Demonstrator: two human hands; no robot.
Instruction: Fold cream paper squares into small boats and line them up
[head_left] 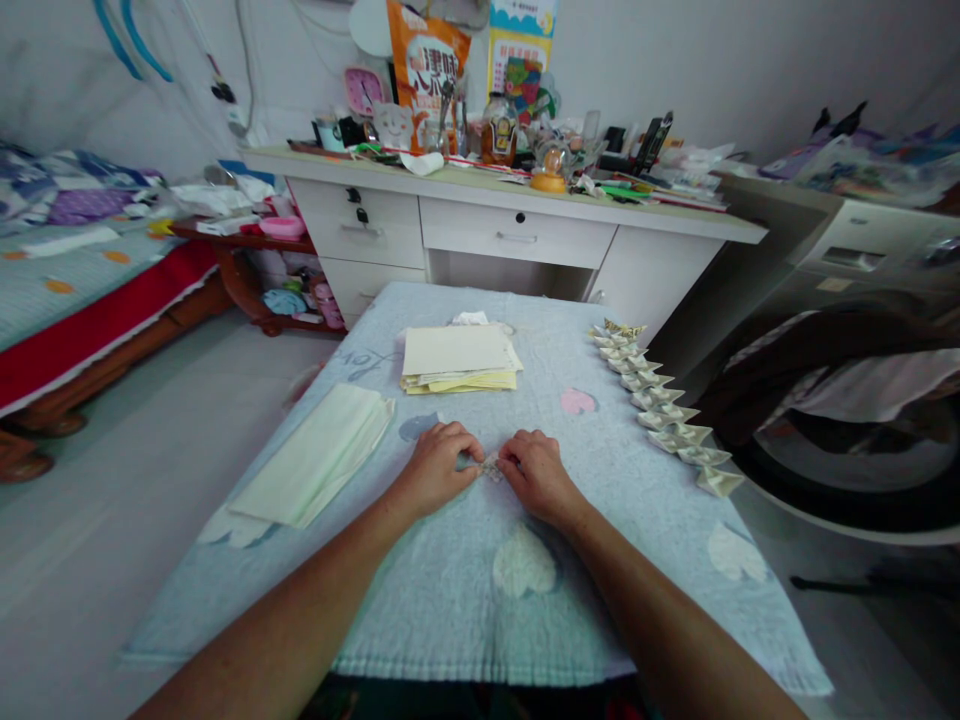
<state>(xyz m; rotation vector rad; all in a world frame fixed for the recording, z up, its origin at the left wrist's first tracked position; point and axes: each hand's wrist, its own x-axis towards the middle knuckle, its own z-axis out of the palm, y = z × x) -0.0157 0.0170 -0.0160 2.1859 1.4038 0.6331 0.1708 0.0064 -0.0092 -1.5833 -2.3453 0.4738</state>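
At the middle of the cloth-covered table (450, 590), a small folded piece of printed paper (491, 467) sits between my two hands. My left hand (442, 462) pinches its left side with thumb and forefinger. From the other side, the closed fingers of my right hand (536, 475) grip it. Much of the paper is hidden by the fingers. Beyond the hands lies a stack of cream and yellow paper sheets (457, 352). Left of my left hand is a pile of pale folded sheets (315, 455). Several folded paper boats (664, 415) stand in a row along the right edge.
A white desk (517, 235) stands behind the table, crowded with a honey jar (499, 130), an orange snack bag (426, 75) and other clutter. A washing machine (862, 240) with clothes hanging from its opening is on the right. A bed (97, 260) is at left.
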